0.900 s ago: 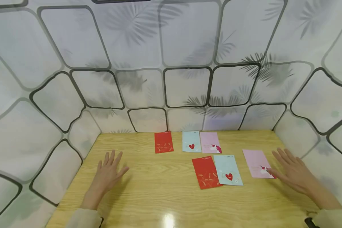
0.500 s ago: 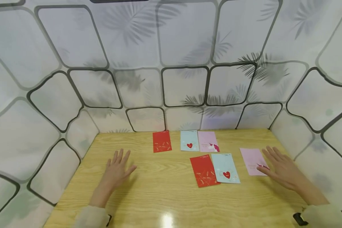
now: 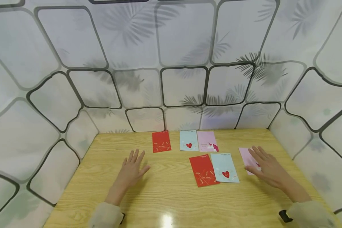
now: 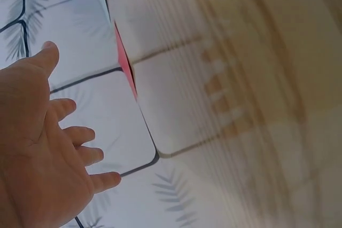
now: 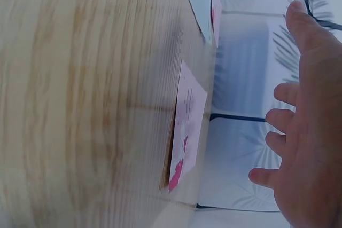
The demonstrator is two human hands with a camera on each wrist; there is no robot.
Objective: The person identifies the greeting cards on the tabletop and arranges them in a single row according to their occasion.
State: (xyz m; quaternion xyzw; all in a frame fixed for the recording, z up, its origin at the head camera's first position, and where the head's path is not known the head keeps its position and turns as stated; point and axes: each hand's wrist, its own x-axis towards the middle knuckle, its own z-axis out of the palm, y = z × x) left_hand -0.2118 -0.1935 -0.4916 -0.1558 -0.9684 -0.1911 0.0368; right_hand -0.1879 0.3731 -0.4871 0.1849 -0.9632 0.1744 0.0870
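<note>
The left hand (image 3: 132, 169) hovers palm down over the bare left half of the wooden surface (image 3: 165, 199), its grip spread and holding nothing; the left wrist view shows the fingers (image 4: 80, 153) apart with only the wall behind them. Just beyond it, near the far edge, lies a red card (image 3: 161, 141). To the right along that edge sit a pale blue card with a heart (image 3: 188, 140) and a pink card (image 3: 206, 141), side by side and touching. Nearer the middle, a second red card (image 3: 203, 170) and a second blue heart card (image 3: 224, 167) lie edge to edge. Furthest right, by the right edge, a second pink card (image 3: 247, 158) lies partly under the right hand (image 3: 266, 167), whose grip is spread flat, fingers straight. Whether the fingertips press the card cannot be told; in the right wrist view the pink card (image 5: 184, 132) lies apart from the fingers (image 5: 278, 137).

To shift this card well, I judge flat fingertips pressing lightly and sliding it leftward would serve, since a thin card flat on wood gives little edge to pinch.

Open room lies between that card and the blue heart card, and along the whole near edge. The walls close in behind the far row and just past the right edge, so a sweep rightward has little room.
</note>
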